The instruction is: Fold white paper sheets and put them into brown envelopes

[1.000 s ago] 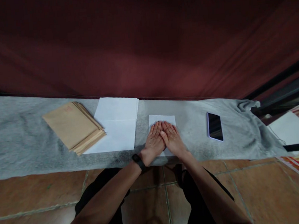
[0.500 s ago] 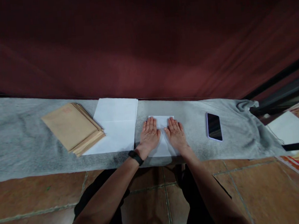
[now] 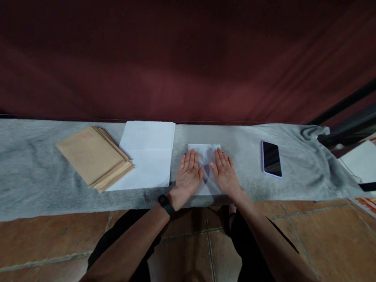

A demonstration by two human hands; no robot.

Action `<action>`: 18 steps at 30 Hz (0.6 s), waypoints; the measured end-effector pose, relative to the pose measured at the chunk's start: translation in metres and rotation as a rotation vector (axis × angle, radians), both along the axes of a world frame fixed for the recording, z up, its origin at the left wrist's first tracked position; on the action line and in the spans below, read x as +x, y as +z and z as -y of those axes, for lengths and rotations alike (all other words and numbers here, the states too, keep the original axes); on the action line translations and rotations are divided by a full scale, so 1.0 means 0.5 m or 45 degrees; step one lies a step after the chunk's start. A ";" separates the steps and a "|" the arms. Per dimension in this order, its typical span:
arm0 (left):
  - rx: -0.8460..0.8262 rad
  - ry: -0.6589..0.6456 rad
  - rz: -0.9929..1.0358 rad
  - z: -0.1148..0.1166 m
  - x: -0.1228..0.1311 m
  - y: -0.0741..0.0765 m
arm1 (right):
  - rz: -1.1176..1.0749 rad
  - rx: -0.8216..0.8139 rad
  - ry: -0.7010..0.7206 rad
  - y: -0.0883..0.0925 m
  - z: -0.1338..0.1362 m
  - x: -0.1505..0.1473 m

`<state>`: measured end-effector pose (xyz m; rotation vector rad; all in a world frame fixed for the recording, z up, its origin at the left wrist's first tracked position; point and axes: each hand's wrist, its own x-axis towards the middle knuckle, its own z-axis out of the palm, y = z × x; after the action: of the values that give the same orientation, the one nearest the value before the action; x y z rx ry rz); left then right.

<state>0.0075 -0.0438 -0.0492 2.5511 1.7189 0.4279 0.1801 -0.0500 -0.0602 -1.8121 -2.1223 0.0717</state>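
A narrow folded sheet of white paper (image 3: 208, 187) lies in front of me on the grey cloth. Over its left side is my left hand (image 3: 189, 172), palm down with the fingers stretched out. My right hand (image 3: 224, 170) is likewise flat over the right side, fingers extended and pointing away from me. Whether the palms press on the paper or hover just above it, I cannot tell. The hands cover both long edges of the sheet, and its middle strip shows between them. A dark band is on my left wrist.
Left of my hands lies a stack of white paper (image 3: 150, 162), partly under a pile of brown envelopes (image 3: 90, 154). A phone (image 3: 271, 159) rests to the right. The grey cloth (image 3: 29, 172) covers a narrow table against a dark red curtain (image 3: 182, 80).
Both hands have shifted slightly on the paper, a bit more of its far end showing beyond the fingertips. The view has moved a little.
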 end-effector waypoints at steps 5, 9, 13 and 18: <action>-0.013 -0.202 0.023 0.062 0.017 -0.021 | 0.006 -0.083 0.222 0.002 0.051 -0.034; -0.025 -0.187 0.035 0.071 0.010 -0.022 | 0.088 -0.031 0.214 -0.006 0.065 -0.016; -0.018 -0.144 0.019 0.072 -0.005 -0.011 | 0.153 0.007 0.187 -0.011 0.065 0.017; -0.021 -0.139 -0.017 0.080 -0.020 -0.004 | 0.171 0.015 0.159 -0.012 0.066 0.044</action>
<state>-0.0023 -0.0840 -0.0513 2.6262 1.5701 0.3911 0.2022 -0.0832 -0.0662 -1.7208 -2.3221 -0.0322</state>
